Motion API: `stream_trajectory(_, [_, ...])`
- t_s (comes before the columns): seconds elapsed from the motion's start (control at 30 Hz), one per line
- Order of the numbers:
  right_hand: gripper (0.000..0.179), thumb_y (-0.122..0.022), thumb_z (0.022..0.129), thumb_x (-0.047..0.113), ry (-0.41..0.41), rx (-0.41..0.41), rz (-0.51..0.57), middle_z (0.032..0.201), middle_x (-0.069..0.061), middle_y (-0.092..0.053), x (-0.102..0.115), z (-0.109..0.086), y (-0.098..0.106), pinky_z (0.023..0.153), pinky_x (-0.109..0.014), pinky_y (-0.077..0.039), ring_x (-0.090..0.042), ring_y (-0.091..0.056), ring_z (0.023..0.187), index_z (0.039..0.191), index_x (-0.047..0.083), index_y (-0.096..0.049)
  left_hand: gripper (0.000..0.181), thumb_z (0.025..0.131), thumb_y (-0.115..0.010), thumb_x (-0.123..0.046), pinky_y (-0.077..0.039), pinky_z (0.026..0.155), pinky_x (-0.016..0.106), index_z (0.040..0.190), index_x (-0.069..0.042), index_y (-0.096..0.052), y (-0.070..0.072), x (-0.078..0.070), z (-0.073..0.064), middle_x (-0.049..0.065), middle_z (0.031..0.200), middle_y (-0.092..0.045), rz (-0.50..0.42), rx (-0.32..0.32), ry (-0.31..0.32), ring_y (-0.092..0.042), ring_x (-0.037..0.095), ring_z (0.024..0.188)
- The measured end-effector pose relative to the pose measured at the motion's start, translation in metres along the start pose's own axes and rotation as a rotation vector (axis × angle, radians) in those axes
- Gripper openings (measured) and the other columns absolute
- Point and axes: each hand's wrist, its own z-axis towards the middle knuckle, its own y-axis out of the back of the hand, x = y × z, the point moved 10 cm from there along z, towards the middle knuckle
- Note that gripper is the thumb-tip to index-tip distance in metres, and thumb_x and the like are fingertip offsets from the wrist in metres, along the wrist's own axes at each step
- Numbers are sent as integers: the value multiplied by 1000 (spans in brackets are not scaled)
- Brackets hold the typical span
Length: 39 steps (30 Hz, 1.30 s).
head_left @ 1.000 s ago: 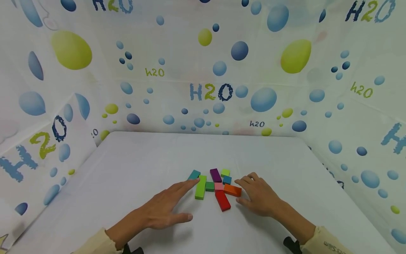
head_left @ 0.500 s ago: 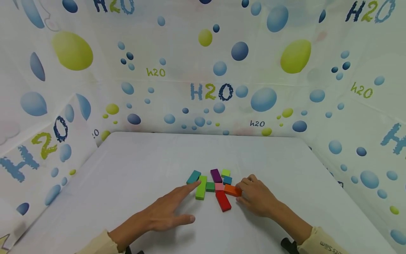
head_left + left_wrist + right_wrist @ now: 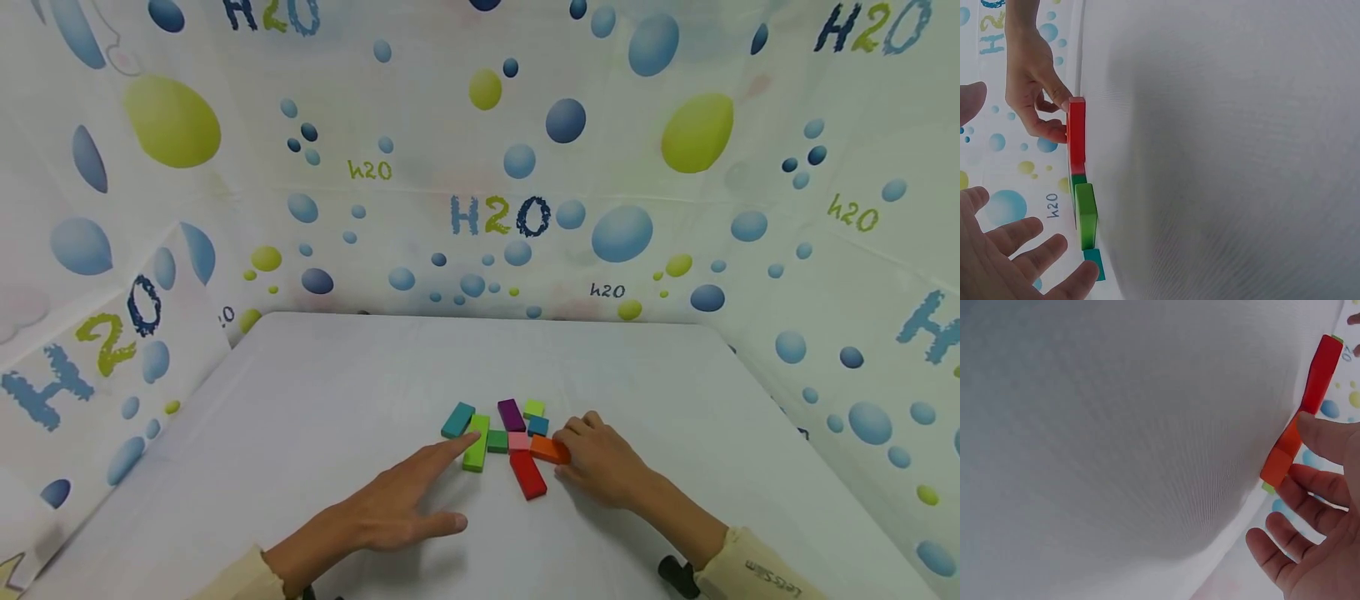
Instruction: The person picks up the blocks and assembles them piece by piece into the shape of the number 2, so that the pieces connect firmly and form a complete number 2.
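Observation:
My right hand (image 3: pixel 607 462) pinches the right end of an orange block (image 3: pixel 546 450) between thumb and fingers; the right wrist view shows the thumb (image 3: pixel 1319 434) on one side and a fingertip on the other. Left of it, my left hand (image 3: pixel 397 504) is spread with straight fingers, its fingertips overlapping a long lime-green block (image 3: pixel 474 454) in the head view. Between these two blocks lie a green block (image 3: pixel 497 442) and a pink block (image 3: pixel 518 442). A red block (image 3: pixel 528 475) slants toward me below the pink one.
Behind the pink block lie a purple block (image 3: pixel 511 415), a blue block (image 3: pixel 537 426) and a small yellow-green block (image 3: pixel 534 408). A teal block (image 3: pixel 457 419) lies at the far left of the group. The white table (image 3: pixel 337 375) meets a printed backdrop (image 3: pixel 412 125).
My right hand has moved slightly left and its fingers have closed on the orange block's end. The left hand has drifted a little right and toward me, still spread.

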Motion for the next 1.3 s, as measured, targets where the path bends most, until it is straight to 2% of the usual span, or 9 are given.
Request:
stream_trajectory(0.27, [41,-82,85,27,-35,22,4,104,-5,-65,1,-1,-3,82,-33,-53,-19,-50,97,118,7,-69,85,89,-61,-62,-30,109,74,160,-49,-15,1,0,-2,-2,164,-30,-9,-4,-5,-32,34,148])
stream_trajectory(0.67, [35,-81,87,22,-27,-9,39,99,-4,-63,3,-6,3,82,-33,-54,-18,-50,94,114,5,-67,85,89,-60,-61,-27,110,75,161,-43,-19,-4,3,-3,-3,165,-29,-45,9,5,-30,34,149])
stream_trajectory(0.97, [32,-78,90,23,21,-6,68,101,-1,-63,12,-11,7,82,-31,-53,-15,-48,95,116,6,-68,83,89,-60,-62,-29,108,75,159,-50,-17,-7,2,-4,-5,164,-29,-60,23,9,-30,32,149])
stream_trajectory(1.13, [35,-76,91,26,52,15,82,104,0,-63,23,-17,8,83,-32,-53,-14,-47,98,118,6,-67,83,89,-61,-62,-31,108,74,159,-49,-18,-11,-1,-7,-5,163,-31,-83,47,11,-31,30,149])
stream_trajectory(1.3, [36,-76,91,29,99,26,76,105,1,-63,36,-24,11,84,-31,-53,-14,-48,98,120,8,-68,82,89,-60,-61,-32,109,72,158,-50,-18,-14,-5,-10,-6,162,-33,-76,51,-17,-33,27,147])
